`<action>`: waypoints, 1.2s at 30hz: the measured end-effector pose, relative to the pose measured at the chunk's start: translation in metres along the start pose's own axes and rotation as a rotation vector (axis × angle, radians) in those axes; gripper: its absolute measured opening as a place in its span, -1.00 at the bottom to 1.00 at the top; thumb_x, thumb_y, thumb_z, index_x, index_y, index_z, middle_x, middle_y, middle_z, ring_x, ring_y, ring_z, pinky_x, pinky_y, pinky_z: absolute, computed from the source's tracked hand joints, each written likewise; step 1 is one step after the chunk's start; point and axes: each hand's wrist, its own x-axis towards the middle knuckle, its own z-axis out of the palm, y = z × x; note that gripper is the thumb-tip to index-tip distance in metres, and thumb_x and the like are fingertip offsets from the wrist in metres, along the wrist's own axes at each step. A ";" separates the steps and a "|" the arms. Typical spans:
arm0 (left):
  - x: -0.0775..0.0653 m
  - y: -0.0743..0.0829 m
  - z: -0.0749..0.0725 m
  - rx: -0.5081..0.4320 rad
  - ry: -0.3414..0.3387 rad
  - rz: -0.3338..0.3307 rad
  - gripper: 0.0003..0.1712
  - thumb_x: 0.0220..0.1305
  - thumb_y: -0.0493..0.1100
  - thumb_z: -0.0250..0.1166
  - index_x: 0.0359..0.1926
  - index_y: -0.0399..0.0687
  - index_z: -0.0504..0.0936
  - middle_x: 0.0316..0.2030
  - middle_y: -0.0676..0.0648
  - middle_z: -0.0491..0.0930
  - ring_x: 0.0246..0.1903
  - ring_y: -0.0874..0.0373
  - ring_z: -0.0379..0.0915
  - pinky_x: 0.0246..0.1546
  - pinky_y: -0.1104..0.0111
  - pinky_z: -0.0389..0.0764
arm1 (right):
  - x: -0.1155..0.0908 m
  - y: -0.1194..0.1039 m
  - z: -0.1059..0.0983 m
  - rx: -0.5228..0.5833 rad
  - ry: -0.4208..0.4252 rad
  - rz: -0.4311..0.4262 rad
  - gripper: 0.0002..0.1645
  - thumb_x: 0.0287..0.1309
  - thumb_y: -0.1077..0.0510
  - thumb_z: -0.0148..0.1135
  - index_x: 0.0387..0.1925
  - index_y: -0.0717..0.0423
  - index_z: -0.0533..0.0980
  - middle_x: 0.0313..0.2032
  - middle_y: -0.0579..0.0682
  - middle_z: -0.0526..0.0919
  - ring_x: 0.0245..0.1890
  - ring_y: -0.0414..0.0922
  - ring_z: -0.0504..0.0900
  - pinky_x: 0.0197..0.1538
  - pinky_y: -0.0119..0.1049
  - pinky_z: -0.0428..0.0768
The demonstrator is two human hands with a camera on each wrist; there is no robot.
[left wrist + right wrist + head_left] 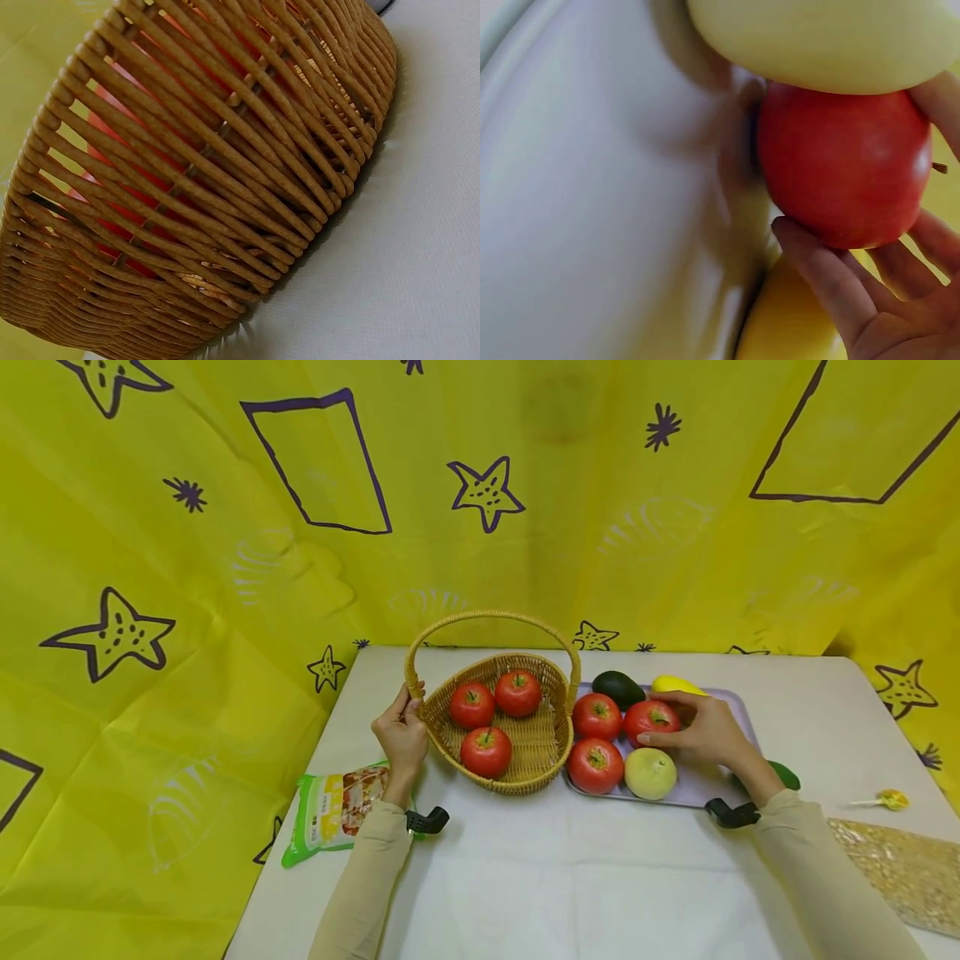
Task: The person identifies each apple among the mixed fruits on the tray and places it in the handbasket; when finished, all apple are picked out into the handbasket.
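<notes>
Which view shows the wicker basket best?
The head view: it shows nearly the whole basket, looking down into it. Left wrist shows only part of its woven side, close up; right wrist shows none of it.

Place: looks to me like a makeshift booth
Drapes (555, 568): yellow, starfish-printed, on three sides
Desk (510, 893): white, creased on top

Long beige sleeves (369, 868), creased near cuffs; black curved device (431, 820) at each wrist; left hand (403, 732), right hand (705, 729) bare.
</notes>
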 end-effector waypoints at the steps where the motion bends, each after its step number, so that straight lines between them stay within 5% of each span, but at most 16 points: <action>1: 0.000 0.002 0.000 0.004 0.001 0.006 -0.64 0.33 -0.67 0.16 0.10 -0.63 0.66 -0.14 -0.54 0.74 -0.13 -0.52 0.71 -0.08 0.61 0.70 | -0.001 0.001 -0.001 0.007 0.021 0.000 -0.10 -0.01 -0.09 0.72 0.32 0.18 0.60 0.08 0.26 0.77 -0.10 -0.36 0.67 -0.08 -0.60 0.59; 5: 0.000 0.004 0.000 0.014 0.005 0.026 -0.66 0.32 -0.68 0.17 0.07 -0.63 0.68 -0.16 -0.52 0.75 -0.17 -0.51 0.73 -0.11 0.61 0.71 | -0.003 -0.002 -0.008 0.032 0.066 -0.004 -0.15 0.00 -0.05 0.72 0.31 0.12 0.62 0.13 0.23 0.75 -0.12 -0.63 0.52 -0.09 -0.68 0.53; 15: 0.001 0.003 0.000 0.010 -0.007 0.009 -0.62 0.32 -0.68 0.17 0.13 -0.63 0.63 -0.13 -0.54 0.73 -0.10 -0.47 0.73 -0.02 0.66 0.65 | -0.003 -0.033 -0.029 0.354 0.018 0.039 -0.22 0.18 0.25 0.57 0.42 0.12 0.49 0.09 -0.47 0.66 0.08 -0.44 0.63 0.02 -0.58 0.65; 20: 0.001 0.002 0.000 0.001 -0.007 0.016 -0.62 0.31 -0.69 0.17 0.12 -0.65 0.63 -0.13 -0.57 0.72 -0.11 -0.51 0.72 -0.04 0.69 0.64 | 0.002 -0.048 -0.029 0.537 0.042 -0.008 -0.24 0.19 0.39 0.49 0.41 0.09 0.51 0.10 -0.37 0.69 0.07 -0.37 0.68 0.01 -0.54 0.71; 26: 0.000 0.003 0.001 0.013 -0.009 0.004 -0.63 0.31 -0.68 0.18 0.11 -0.63 0.65 -0.13 -0.52 0.74 -0.10 -0.48 0.73 -0.02 0.67 0.65 | 0.007 -0.056 -0.019 0.789 0.065 -0.214 -0.17 0.04 0.67 0.38 0.39 0.29 0.51 0.18 -0.17 0.72 0.11 -0.26 0.70 0.09 -0.46 0.73; 30: 0.000 0.003 0.000 0.027 -0.012 0.000 -0.63 0.33 -0.66 0.17 0.12 -0.62 0.66 -0.13 -0.52 0.74 -0.11 -0.47 0.73 0.00 0.60 0.68 | 0.010 -0.062 -0.012 0.844 0.035 -0.330 -0.11 -0.09 0.77 0.33 0.37 0.44 0.48 0.24 -0.09 0.70 0.17 -0.18 0.68 0.17 -0.39 0.72; 36: 0.000 -0.008 -0.001 0.037 -0.004 0.003 -0.63 0.33 -0.66 0.18 0.11 -0.58 0.68 -0.15 -0.49 0.76 -0.15 -0.44 0.75 -0.04 0.65 0.66 | 0.016 -0.080 -0.003 0.837 -0.072 -0.384 -0.06 -0.15 0.77 0.35 0.38 0.45 0.46 0.25 -0.06 0.68 0.13 -0.15 0.70 0.14 -0.32 0.75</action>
